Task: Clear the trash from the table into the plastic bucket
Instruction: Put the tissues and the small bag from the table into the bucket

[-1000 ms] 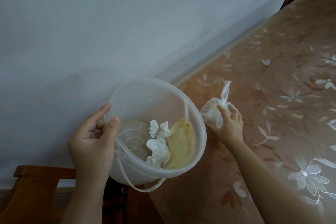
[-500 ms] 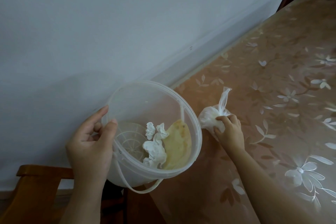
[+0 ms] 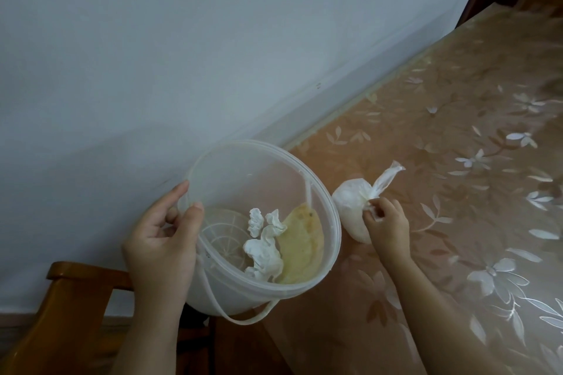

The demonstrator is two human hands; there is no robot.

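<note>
- Compared to a second ago, the right hand (image 3: 385, 224) isn't cupped over the body of the tied plastic bag (image 3: 355, 207) anymore; it's now pinching it at the knotted neck, with the bag's bulb sitting a bit lower and more toward the left of the hand.
- The plastic bucket (image 3: 262, 179) and the left hand (image 3: 164, 240) look basically the same as before, same spot at lower center of the frame.
- Left hand comes up from the bottom edge, thumb hooked over the bucket's near rim and fingers wrapped on the outside wall, so it's closed on the bucket and holding it off the edge of the surface (image 3: 457, 192), tilted so the opening faces the camera.
- Right forearm runs in diagonally from the lower right, fingers curled tight together around the bag's knot.
- The bag is just right of the bucket's rim, center of the frame. Its long axis runs diagonally: the fat end points lower left and the twisted tail sticks out toward the upper right.
- Inside the bucket: crumpled white tissue (image 3: 263, 245) and a yellowish peel-like piece (image 3: 301, 250) right next to it, touching.
- The bucket's thin handle (image 3: 231, 310) hangs down below it.
</note>
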